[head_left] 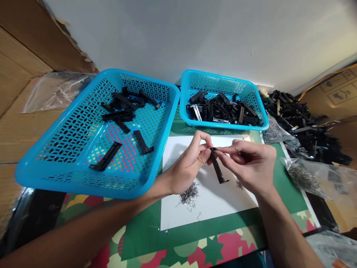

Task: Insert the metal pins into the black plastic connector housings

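My left hand (192, 160) is closed, pinching the upper end of a long, narrow black plastic part (217, 167). The part slants down over a white sheet (178, 219), its flanged foot at the lower end. Thumb and index finger of my right hand (251, 160) close on the same upper end. A small metallic glint, perhaps a wire piece, shows at the curled fingers of that hand. Below my left wrist lies a pile of small bent wire springs (189, 193). A smaller pile of wire pieces (239, 184) is partly hidden by my right hand.
Left stands a large blue basket (167, 137) with several black parts. Behind my hands, a second blue basket (223, 126) holds many more. Loose black parts (306, 126) are heaped at right, near a clear bag of wire pieces (302, 176). A wall (195, 33) rises behind.
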Demonstrator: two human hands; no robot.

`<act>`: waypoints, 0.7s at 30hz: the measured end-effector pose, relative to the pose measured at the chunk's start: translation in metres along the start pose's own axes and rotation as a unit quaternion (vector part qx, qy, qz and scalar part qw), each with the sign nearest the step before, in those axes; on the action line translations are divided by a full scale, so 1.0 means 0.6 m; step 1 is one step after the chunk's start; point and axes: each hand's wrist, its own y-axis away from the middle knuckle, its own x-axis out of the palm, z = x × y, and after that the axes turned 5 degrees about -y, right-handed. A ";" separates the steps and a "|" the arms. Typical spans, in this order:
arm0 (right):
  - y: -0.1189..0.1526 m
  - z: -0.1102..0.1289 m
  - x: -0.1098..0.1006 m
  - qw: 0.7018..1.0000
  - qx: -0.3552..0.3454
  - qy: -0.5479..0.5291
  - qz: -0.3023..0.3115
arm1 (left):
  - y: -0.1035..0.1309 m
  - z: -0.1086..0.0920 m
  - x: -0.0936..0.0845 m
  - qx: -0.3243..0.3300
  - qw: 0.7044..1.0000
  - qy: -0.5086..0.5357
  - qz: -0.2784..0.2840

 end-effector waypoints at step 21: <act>-0.010 -0.028 -0.028 0.990 0.058 -0.095 0.085 | -0.001 -0.008 -0.001 -0.011 0.999 -0.014 0.035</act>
